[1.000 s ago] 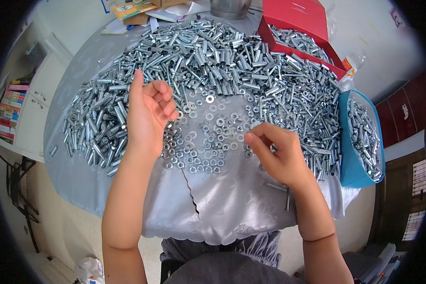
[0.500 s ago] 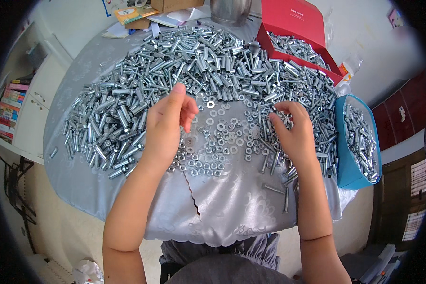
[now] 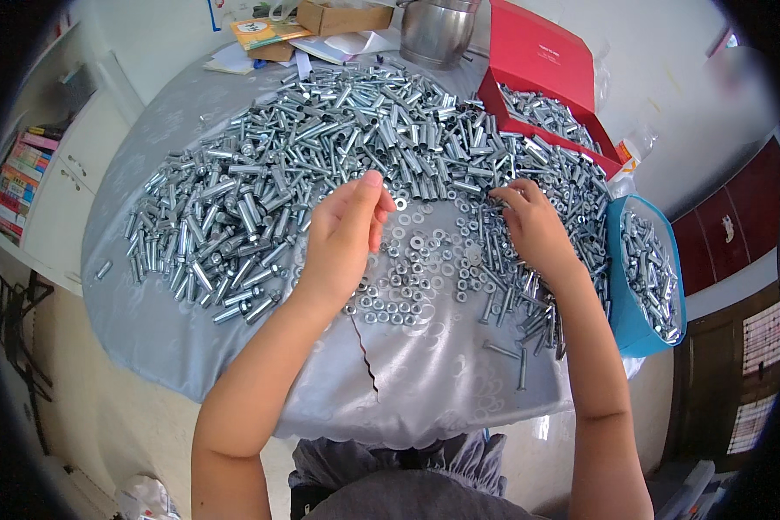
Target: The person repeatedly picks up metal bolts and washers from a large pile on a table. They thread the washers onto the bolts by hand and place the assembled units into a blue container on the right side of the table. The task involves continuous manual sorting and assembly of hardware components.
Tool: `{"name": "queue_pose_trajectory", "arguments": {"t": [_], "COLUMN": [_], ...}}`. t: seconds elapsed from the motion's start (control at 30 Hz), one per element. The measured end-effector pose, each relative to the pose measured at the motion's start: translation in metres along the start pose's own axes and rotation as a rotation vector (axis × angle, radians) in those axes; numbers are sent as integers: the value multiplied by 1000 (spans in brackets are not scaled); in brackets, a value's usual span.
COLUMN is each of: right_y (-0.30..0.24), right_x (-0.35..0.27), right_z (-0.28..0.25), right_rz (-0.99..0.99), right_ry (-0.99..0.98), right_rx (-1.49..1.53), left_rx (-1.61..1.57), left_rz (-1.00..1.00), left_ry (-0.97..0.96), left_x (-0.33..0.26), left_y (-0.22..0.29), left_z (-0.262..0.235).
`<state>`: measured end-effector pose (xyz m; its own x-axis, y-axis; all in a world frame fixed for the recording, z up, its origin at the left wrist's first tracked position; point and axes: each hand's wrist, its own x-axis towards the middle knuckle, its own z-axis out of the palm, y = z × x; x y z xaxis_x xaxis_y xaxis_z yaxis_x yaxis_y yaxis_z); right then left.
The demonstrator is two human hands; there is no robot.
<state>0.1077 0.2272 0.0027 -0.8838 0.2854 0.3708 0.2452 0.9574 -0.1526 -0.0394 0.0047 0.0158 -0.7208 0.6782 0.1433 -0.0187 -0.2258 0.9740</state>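
My left hand [image 3: 345, 238] hovers over the near middle of the table, thumb up and fingers curled in. Whatever it may hold is hidden by the palm. My right hand [image 3: 537, 227] reaches to the right side of the heap, its fingers bent over the bolts [image 3: 498, 299] and the thumb a little apart from them. Between the hands lie loose silver nuts [image 3: 396, 306] and flat washers [image 3: 417, 243]. Beyond them spreads a big heap of metal sleeves [image 3: 399, 130], with sleeve anchors [image 3: 243, 217] on the left.
A red box [image 3: 542, 52] with its lid up holds more metal parts at the back right. A blue bin [image 3: 620, 286] full of sleeves stands at the right edge. A metal pot [image 3: 438, 35] and a cardboard box [image 3: 342, 17] are at the back. The grey tablecloth [image 3: 407, 373] has a tear.
The view has shifted slightly. My left hand has moved a little to the right, its fingers still curled. My right hand's fingers have come down closer to the bolts.
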Motion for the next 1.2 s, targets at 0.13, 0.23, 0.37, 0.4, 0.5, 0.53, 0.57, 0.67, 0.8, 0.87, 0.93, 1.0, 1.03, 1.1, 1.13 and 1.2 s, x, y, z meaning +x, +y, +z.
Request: {"name": "queue_pose_trajectory", "arguments": {"t": [0.13, 0.23, 0.37, 0.4, 0.5, 0.53, 0.57, 0.67, 0.8, 0.87, 0.93, 1.0, 1.03, 1.1, 1.13, 1.2], "right_y": [4, 2, 1, 1, 1, 2, 5, 7, -22, -39, -61, -81, -91, -102, -105, -110], "right_x": [3, 7, 8, 8, 4, 3, 1, -3, -8, -12, -17, -23, -27, -34, -38, -42], "right_z": [5, 2, -1, 0, 3, 3, 3, -6, -27, -38, -50, -56, -56, -54, -51, -47], "right_rz": [17, 74, 73, 75, 55, 67, 79, 81, 183, 167, 125, 63, 32, -43, -62, -143], "right_ry": [4, -45, -56, -35, 64, 70, 75, 126, 204, 212, 227, 209, 200, 177, 160, 156], "right_rx": [-69, -132, -160, -120, 4, 37, 69, 120, 265, 291, 303, 323, 343, 360, 369, 340], "left_rx": [-68, -91, -89, -81, -82, -85, -83, -79, 1, 36, 65, 82, 43, 71, 84, 84], "left_rz": [-6, 20, 32, 32, 35, 37, 44, 87, 25, -32, -7, 8, -73, -39, -22, -78], "left_ry": [-3, -7, -12, -11, -19, -22, -28, -59, -157, -211, -300, -367, -416, -474, -504, -520], "left_x": [-1, -1, -2, -2, -3, -3, -2, -1, -4, -9, -14, -20, -21, -25, -25, -25], "left_y": [-3, -3, 1, 2, 1, 1, 0, -4, -7, -8, -8, -4, -2, -4, -4, -6], "left_z": [0, -2, -1, 0, 0, 0, 0, 1, 3, 7, 10, 15, 14, 17, 18, 20]}}
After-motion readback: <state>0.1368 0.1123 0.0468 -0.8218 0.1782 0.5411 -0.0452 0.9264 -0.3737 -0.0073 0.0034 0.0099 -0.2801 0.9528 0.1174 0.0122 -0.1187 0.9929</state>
